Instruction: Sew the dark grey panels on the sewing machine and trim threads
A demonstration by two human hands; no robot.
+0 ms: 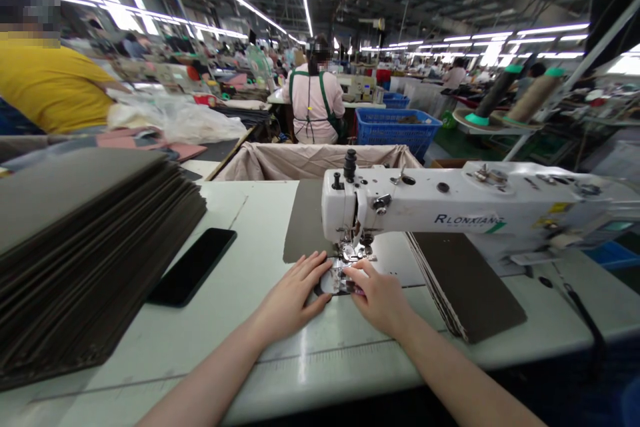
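Observation:
My left hand (295,290) lies flat on the table just left of the needle plate (336,278), its fingers stretched toward the presser foot (353,254). My right hand (380,297) is at the plate's right side with the fingers bent in. A small dark, purplish bit shows under those fingers, too hidden to name. Above both hands stands the head of a white sewing machine (415,200). Behind the presser foot, a flat dark grey-brown panel (306,224) rests on the table, left of the machine head.
A tall stack of dark panels (95,227) fills the left side, with a black phone (194,266) beside it. More panels (470,284) lie at right under the machine arm. Beyond the table are a cloth-lined bin (320,159), a blue crate (395,127) and seated co-workers.

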